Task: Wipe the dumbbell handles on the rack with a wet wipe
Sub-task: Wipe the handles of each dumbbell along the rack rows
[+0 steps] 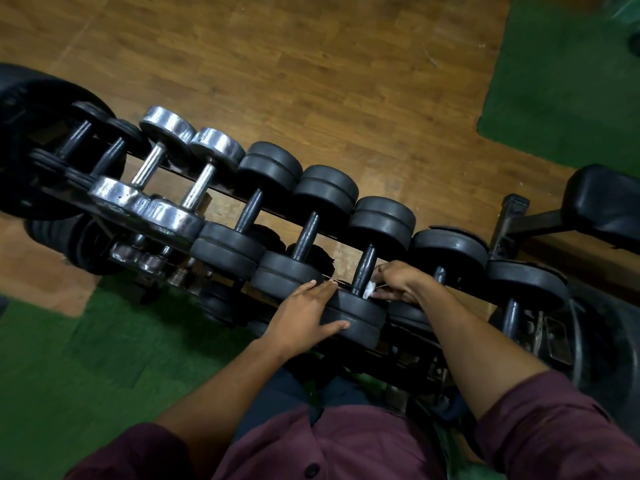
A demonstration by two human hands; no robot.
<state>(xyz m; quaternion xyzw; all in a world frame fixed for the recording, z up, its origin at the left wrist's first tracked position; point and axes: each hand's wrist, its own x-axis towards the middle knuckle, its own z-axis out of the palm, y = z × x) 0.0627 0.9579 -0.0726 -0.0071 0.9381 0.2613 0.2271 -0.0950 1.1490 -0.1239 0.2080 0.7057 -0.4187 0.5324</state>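
Observation:
A black rack carries a slanted row of dumbbells: small black ones at the left, two chrome ones, then several black rubber ones. My right hand pinches a small white wet wipe against the lower end of one black dumbbell's handle. My left hand rests with straight fingers on that dumbbell's near weight head, thumb along its side. Both forearms reach in from below, in maroon sleeves.
Wooden floor lies beyond the rack, with green mats at top right and lower left. A padded bench stands at the right. Large black weight plates sit at the far left, more weights on a lower tier.

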